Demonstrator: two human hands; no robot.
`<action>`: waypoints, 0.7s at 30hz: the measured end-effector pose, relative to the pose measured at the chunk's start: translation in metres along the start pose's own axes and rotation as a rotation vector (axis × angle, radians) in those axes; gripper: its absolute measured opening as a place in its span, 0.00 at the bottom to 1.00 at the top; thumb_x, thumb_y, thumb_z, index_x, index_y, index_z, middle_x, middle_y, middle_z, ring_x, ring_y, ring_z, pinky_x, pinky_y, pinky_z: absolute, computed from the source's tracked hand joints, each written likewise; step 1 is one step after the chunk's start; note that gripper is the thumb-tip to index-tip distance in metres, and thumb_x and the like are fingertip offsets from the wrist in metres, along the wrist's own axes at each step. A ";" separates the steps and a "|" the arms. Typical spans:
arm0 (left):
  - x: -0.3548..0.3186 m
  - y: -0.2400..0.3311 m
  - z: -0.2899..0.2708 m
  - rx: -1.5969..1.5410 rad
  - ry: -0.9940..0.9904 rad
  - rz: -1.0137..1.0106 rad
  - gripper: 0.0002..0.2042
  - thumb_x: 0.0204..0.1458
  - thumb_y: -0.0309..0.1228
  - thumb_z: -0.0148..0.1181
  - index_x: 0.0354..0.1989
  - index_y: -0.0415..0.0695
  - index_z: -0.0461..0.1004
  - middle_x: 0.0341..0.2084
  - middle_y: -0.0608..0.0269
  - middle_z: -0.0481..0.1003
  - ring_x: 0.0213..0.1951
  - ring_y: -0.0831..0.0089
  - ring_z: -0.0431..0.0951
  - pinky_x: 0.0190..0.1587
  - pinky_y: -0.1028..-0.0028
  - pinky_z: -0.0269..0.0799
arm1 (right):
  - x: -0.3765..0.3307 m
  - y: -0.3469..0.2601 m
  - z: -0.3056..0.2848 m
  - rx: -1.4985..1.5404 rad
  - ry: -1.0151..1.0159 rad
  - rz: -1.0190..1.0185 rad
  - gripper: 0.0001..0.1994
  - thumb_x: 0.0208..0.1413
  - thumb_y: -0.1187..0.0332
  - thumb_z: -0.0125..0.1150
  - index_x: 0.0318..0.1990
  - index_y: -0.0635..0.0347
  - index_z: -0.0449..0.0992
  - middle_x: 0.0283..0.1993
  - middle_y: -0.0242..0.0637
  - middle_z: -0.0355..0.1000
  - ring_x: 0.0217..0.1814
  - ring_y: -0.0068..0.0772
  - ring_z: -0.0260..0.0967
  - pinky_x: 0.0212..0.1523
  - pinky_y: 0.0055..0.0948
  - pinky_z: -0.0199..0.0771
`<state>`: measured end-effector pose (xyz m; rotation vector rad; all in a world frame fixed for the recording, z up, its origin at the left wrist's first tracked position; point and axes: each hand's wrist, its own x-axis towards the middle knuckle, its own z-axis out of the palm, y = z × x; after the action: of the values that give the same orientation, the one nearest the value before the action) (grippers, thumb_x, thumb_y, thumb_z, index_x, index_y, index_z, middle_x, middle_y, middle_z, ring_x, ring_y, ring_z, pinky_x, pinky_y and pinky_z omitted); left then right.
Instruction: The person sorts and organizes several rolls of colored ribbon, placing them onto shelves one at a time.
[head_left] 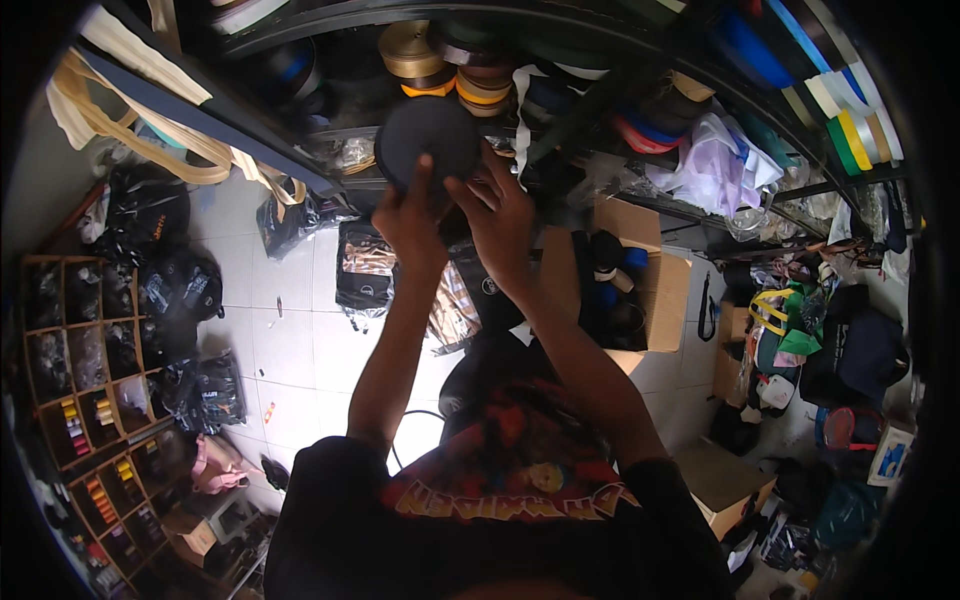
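A round, flat black roll (pixel 425 135), apparently of tape or webbing, is raised in front of the shelf. My left hand (pixel 410 228) grips its near edge, one finger laid against the flat face. My right hand (pixel 498 218) is closed at the lower right edge of the same roll, its fingertips partly hidden behind it. Just beyond the roll, gold and orange ribbon rolls (pixel 408 50) are stacked on the shelf. To the right of them a white strip (pixel 521 115) hangs down.
Dark shelving (pixel 580 30) spans the top, with colourful ribbon rolls (pixel 850 140) at right. An open cardboard box (pixel 668 300) stands on the floor. Wooden cubbyholes (pixel 75 455) hold thread spools at left. Cream zipper-like strips (pixel 180 165) hang at upper left.
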<state>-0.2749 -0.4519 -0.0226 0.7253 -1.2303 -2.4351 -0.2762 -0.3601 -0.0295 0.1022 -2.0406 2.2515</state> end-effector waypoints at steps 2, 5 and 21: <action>0.028 0.021 -0.003 0.070 -0.025 0.058 0.20 0.48 0.32 0.69 0.45 0.34 0.73 0.37 0.56 0.77 0.32 0.72 0.78 0.29 0.75 0.77 | 0.018 0.005 0.018 -0.013 -0.046 -0.141 0.35 0.50 0.71 0.69 0.65 0.67 0.60 0.52 0.41 0.70 0.53 0.29 0.69 0.56 0.29 0.69; 0.059 0.029 0.006 0.128 0.043 0.237 0.26 0.45 0.31 0.71 0.49 0.31 0.67 0.35 0.54 0.76 0.31 0.72 0.78 0.28 0.75 0.76 | 0.042 0.013 0.038 -0.179 -0.036 -0.315 0.38 0.45 0.71 0.73 0.65 0.66 0.60 0.48 0.40 0.73 0.52 0.29 0.71 0.55 0.30 0.70; 0.228 0.026 0.046 0.265 -0.165 0.482 0.24 0.46 0.33 0.69 0.46 0.35 0.66 0.34 0.56 0.77 0.37 0.67 0.77 0.40 0.70 0.73 | 0.163 0.026 0.097 -0.860 0.434 -0.666 0.27 0.38 0.62 0.74 0.47 0.65 0.77 0.46 0.50 0.75 0.50 0.48 0.73 0.49 0.39 0.74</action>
<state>-0.4870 -0.5490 -0.0459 0.2473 -1.5963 -1.9872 -0.4424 -0.4546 -0.0268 0.1673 -2.0946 0.8386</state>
